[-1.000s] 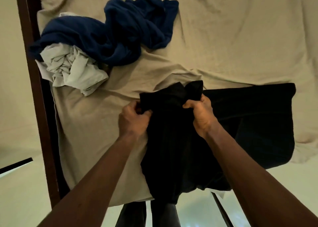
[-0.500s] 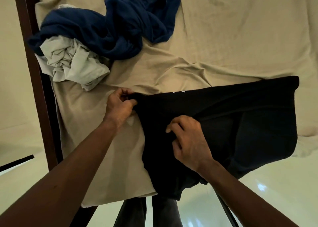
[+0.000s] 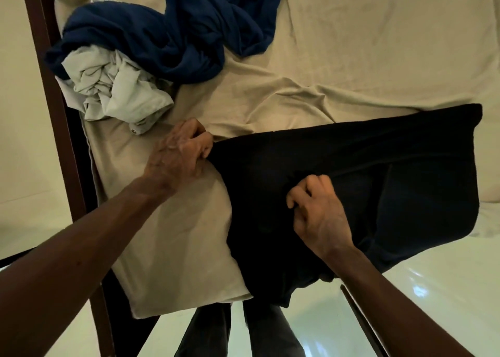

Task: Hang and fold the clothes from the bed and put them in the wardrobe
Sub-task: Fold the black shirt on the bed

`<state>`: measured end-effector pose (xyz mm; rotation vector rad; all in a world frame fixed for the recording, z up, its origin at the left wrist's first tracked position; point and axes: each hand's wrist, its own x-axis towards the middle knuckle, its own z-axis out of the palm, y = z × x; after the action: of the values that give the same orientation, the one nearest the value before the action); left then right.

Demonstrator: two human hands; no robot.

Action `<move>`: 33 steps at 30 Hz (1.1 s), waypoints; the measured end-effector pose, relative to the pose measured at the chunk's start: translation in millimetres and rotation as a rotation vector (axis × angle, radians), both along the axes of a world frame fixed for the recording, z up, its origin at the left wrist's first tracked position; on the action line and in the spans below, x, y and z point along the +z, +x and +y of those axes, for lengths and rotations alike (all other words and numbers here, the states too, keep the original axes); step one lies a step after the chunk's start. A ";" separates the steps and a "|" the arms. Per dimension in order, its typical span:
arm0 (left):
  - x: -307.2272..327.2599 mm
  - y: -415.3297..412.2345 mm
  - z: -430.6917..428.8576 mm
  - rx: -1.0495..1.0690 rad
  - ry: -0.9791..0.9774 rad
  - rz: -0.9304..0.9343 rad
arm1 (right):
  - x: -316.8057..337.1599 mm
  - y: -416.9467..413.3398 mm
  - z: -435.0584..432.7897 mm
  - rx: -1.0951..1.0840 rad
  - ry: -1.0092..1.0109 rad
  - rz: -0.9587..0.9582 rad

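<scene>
A black garment (image 3: 378, 167) lies spread across the near edge of the bed, its lower part hanging over the side. My left hand (image 3: 180, 151) pinches its upper left corner against the beige sheet. My right hand (image 3: 318, 210) sits in the middle of the garment with fingers curled into a fold of the cloth. A crumpled navy blue garment (image 3: 189, 32) lies in a heap at the bed's far left, and a bunched pale grey garment (image 3: 113, 86) rests just below it.
The beige bedsheet (image 3: 365, 45) is wrinkled across the mattress. A dark wooden bedpost (image 3: 51, 86) runs down the left side. My legs (image 3: 238, 332) stand on the glossy pale floor (image 3: 433, 289) at the bed's edge.
The black garment has been spread out flat to the right. My left hand carried its corner leftward and up; my right hand let go of the top edge and dropped to the garment's middle.
</scene>
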<state>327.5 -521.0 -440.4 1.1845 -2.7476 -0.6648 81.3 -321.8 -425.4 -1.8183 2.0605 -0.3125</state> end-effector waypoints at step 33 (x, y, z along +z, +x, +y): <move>13.3 -35.0 142.7 0.066 0.255 0.291 | -12.2 -41.2 6.8 -0.009 0.153 -0.084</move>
<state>292.5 -378.3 -427.1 1.1117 -2.4274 -1.1085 40.1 -314.9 -437.6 -1.6779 1.9785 -0.2231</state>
